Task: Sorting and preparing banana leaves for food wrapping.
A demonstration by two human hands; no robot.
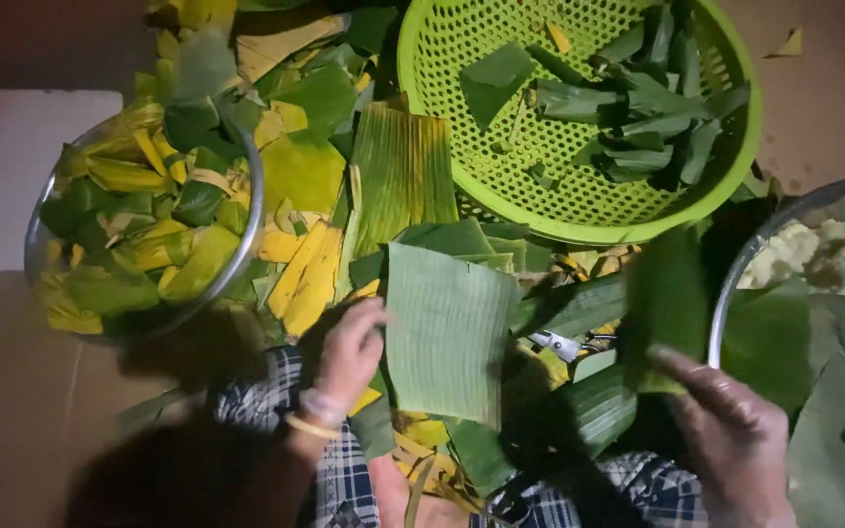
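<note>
Over our lap, left hand (349, 352) gripped a cut banana-leaf rectangle (447, 332) w/ right hand (726, 430) pinching another leaf piece (667, 303); seemingly sorting/stacking pieces, next probably needing edges aligned.

I see a brown floor (12, 391) carrying everything here. Up and to the left of my left hand (349, 357) sits a metal bowl (246, 210) heaped with yellow and green leaf scraps. Straight above that hand, a loose pile of leaves (344, 166) spreads over the floor, yellow strips nearest the fingers. Above and between both hands stands a green plastic basket (735, 156) holding folded leaf pieces. Just above my right hand (731, 440), a second metal bowl (735, 284) holds pale, lumpy food. Between the hands, small scissors (561, 344) lie among the leaves. A white slab (12, 176) lies far left.
</note>
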